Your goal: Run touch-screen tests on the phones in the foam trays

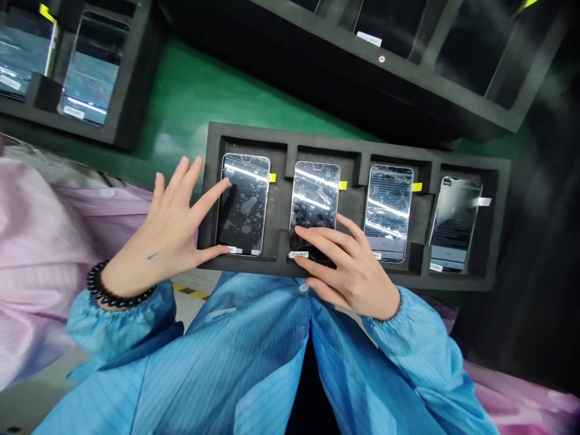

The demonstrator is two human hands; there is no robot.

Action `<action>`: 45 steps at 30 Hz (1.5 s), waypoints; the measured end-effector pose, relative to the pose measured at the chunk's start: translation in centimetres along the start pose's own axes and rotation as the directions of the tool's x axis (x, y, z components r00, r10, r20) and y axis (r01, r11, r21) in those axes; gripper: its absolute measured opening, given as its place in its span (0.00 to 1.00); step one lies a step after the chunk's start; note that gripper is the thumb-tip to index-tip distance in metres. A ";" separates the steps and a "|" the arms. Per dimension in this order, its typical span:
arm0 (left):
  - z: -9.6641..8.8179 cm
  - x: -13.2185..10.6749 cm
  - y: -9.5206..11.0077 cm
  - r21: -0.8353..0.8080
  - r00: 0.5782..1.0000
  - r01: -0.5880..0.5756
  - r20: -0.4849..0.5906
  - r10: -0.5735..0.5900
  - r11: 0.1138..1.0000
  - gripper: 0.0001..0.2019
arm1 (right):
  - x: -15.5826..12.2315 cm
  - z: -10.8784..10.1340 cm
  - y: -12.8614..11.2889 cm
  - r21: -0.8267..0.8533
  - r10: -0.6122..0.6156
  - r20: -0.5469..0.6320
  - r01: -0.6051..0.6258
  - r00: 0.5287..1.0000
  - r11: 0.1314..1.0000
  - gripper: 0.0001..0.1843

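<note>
Closest in are a blue striped smock (235,356) and, off to the left, a pink striped garment (40,260). The left hand (167,226), wearing a black beaded bracelet (118,291), is open with its fingers spread; its index fingertip (225,186) lies on the glass of the 1st phone (242,205), and its thumb reaches that phone's lower end. The right hand (344,266) is half curled, its fingers draped over the lower end of the 2nd phone (315,199); whether it is gripping that phone cannot be told. Both phones sit in their own slots of a black foam tray (353,148) with 4 slots. Work at these slots goes best with light contact near the phones' edges, keeping fingers off the shiny glass. Further along the tray, just beyond the right hand, lie the 3rd phone (388,211) and the 4th phone (455,220), untouched. Past the tray are a green tabletop (190,103), a 2nd foam tray (136,78) holding more phones, and a 3rd foam tray (317,78).
</note>
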State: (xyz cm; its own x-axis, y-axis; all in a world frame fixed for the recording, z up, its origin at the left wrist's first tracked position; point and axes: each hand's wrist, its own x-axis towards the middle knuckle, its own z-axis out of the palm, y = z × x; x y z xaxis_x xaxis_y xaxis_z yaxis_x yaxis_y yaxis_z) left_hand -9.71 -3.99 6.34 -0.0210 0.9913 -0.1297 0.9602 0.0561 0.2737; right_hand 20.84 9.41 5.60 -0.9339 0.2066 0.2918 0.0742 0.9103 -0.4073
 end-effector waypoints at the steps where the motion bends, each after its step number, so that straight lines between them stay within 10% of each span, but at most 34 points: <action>1: -0.2 0.3 0.1 0.023 1.000 -0.017 0.009 0.017 1.000 0.48 | 0.1 0.0 0.0 -0.002 -0.002 -0.004 0.002 1.000 1.000 0.19; 22: 0.8 2.8 3.5 -0.013 0.987 -0.156 -0.035 0.156 0.988 0.61 | -1.7 -1.3 0.9 -0.106 0.176 -0.061 -0.182 0.982 0.978 0.18; 33: -0.9 1.5 2.3 -0.134 0.897 -0.097 -0.441 0.029 0.986 0.30 | -2.7 -2.3 1.5 -0.210 0.279 -0.121 -0.299 0.953 0.931 0.19; 45: -0.7 2.1 0.7 0.000 0.974 -0.020 -0.227 0.019 1.000 0.34 | 1.0 -3.7 3.5 -0.241 0.233 -0.028 -0.233 0.972 0.942 0.14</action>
State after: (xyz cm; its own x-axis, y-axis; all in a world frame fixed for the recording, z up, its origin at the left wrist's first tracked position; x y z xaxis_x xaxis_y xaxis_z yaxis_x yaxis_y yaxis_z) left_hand -9.29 -1.77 6.90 -0.0654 0.9933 0.0957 0.9603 0.0366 0.2765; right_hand 21.48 14.13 7.63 -0.8806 0.4230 0.2135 0.3715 0.8961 -0.2431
